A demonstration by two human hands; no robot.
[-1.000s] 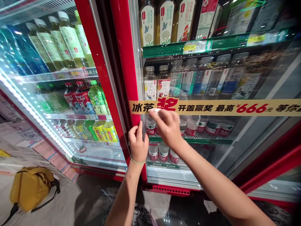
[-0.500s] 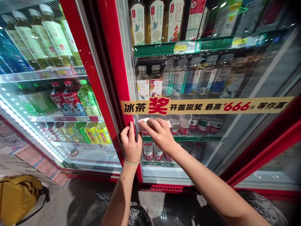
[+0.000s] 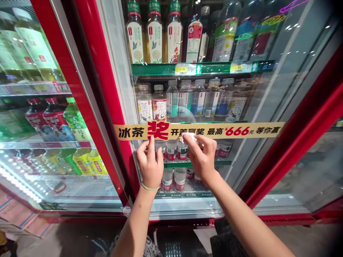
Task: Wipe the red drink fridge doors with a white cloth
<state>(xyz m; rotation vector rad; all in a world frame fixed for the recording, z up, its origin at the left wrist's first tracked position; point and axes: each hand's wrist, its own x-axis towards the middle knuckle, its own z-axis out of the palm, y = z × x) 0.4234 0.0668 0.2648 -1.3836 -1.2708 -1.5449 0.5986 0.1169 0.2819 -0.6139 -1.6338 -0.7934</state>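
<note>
A long yellow sticker strip (image 3: 242, 132) with black and red characters runs across the glass door (image 3: 257, 89) of a red-framed drinks fridge. My left hand (image 3: 150, 164) has its fingers apart, tips at the strip's lower edge below the large red character; it holds nothing. Farther right, my right hand (image 3: 203, 153) grips a crumpled white tissue (image 3: 189, 137) against the strip, covering part of its lower edge. A thin band (image 3: 149, 187) circles my left wrist.
Behind the glass, several bottles (image 3: 155, 41) stand on shelves with green price rails (image 3: 214, 67). At left, a second lit fridge with a red frame (image 3: 57, 53) holds more drinks. Pinkish boxes (image 3: 36, 223) lie on the floor at lower left.
My right hand has moved right along the strip with the tissue, from the door's left frame. My left hand has shifted from the red frame onto the glass. The view has turned right.
</note>
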